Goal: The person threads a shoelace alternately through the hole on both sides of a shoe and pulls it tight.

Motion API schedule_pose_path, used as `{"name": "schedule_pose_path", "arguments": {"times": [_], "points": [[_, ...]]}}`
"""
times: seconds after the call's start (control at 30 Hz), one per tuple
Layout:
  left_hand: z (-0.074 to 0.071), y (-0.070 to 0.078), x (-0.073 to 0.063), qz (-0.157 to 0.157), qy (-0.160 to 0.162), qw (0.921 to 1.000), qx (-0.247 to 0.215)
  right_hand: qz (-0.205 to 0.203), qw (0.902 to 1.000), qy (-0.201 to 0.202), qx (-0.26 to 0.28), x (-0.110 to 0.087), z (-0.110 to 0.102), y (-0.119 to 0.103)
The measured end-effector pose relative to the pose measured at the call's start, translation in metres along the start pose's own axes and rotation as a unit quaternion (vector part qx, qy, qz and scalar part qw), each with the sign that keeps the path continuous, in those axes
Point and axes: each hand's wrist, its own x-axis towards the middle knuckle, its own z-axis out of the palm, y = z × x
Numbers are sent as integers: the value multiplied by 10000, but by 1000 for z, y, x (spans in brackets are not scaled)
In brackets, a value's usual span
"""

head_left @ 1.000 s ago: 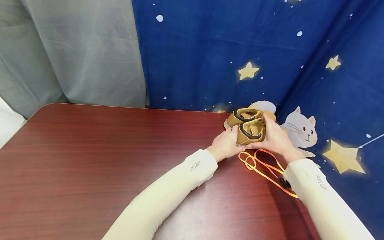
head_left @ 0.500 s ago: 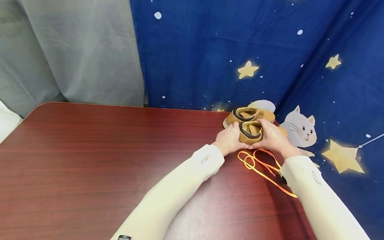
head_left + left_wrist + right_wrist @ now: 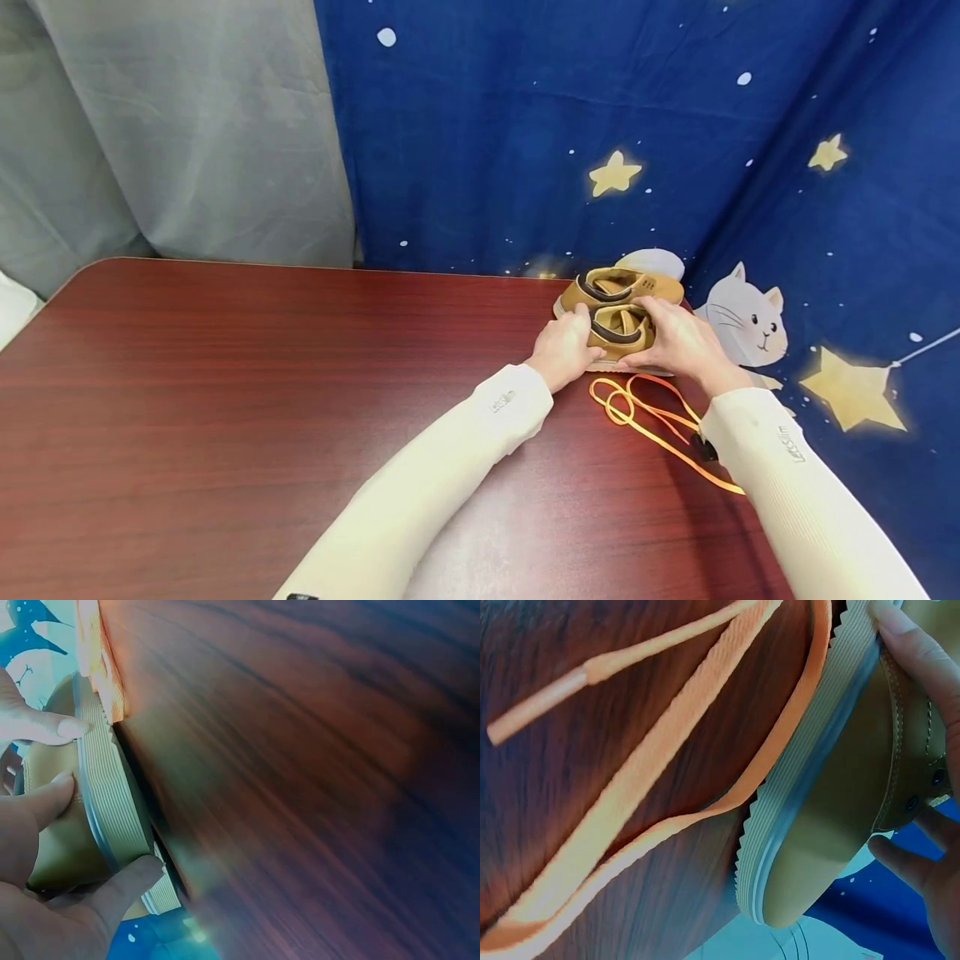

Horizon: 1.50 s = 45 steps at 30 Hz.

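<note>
Two tan shoes with dark padded collars stand side by side at the table's far right corner in the head view. My left hand (image 3: 562,346) grips the heel end of the near shoe (image 3: 617,348). From the other side, my right hand (image 3: 684,346) holds the same shoe around its middle, thumb on the near side. The left wrist view shows a thumb and fingers on the heel and ribbed sole (image 3: 112,787). In the right wrist view the toe (image 3: 799,877) points away from the hand. The far shoe (image 3: 663,287) touches neither hand visibly.
An orange-yellow shoelace (image 3: 667,450) lies looped on the table, close to the near shoe's sole. A small black object (image 3: 703,447) sits partly under the right sleeve. Behind the reddish-brown table (image 3: 300,400) hang a grey curtain (image 3: 225,150) and a blue starry curtain (image 3: 480,150).
The near shoe has shifted slightly left and now sits level beside the far shoe, with more of its sole edge showing. Both hands stay on it. The right hand has moved slightly down its side.
</note>
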Motion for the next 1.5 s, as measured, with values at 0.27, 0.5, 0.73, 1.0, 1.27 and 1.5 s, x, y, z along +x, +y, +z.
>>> {"name": "schedule_pose_path", "arguments": {"times": [0.27, 0.5, 0.73, 1.0, 1.27, 1.5], "points": [[-8, -9, -8, 307, 262, 9992, -49, -104, 9992, 383, -5, -5, -4, -10], [-21, -21, -21, 642, 638, 9955, -277, -472, 9942, 956, 139, -8, -10, -23], [-41, -35, -39, 639, 588, 9946, -574, -744, 9893, 1088, 633, -10, -13, -45], [-70, -57, -65, 617, 683, 9927, -785, -1215, 9777, 1485, 856, -6, -16, -80], [-91, -85, -96, 583, 741, 9921, -824, -1391, 9736, 1449, 1083, -7, -11, -124], [-101, -108, -120, 448, 963, 9908, -836, -1586, 9684, 1513, 1192, -5, -3, -158]]}}
